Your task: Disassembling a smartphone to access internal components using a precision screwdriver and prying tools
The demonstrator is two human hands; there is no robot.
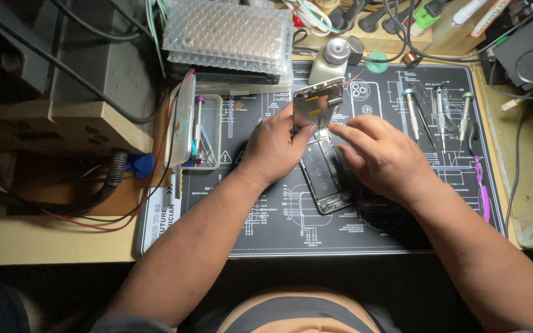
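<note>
the left hand (274,148) has its grip clamped on the lifted panel (318,103), a thin reflective screen plate tilted up from the opened phone body (325,176), fingers pinching the panel's lower left edge. the phone body lies on the dark repair mat (291,231) near the middle of the tabletop, its upper part hidden under both hands. the right hand (382,157) reaches in from the right, forefinger and thumb drawn together at the panel's lower right corner; whether they pinch anything cannot be made out. near the mat's right edge lie several screwdrivers (439,114). a clear plastic box (195,129) stands at the mat's left edge, and a bubble-wrapped packet (226,34) sits toward the tabletop's far edge.
</note>
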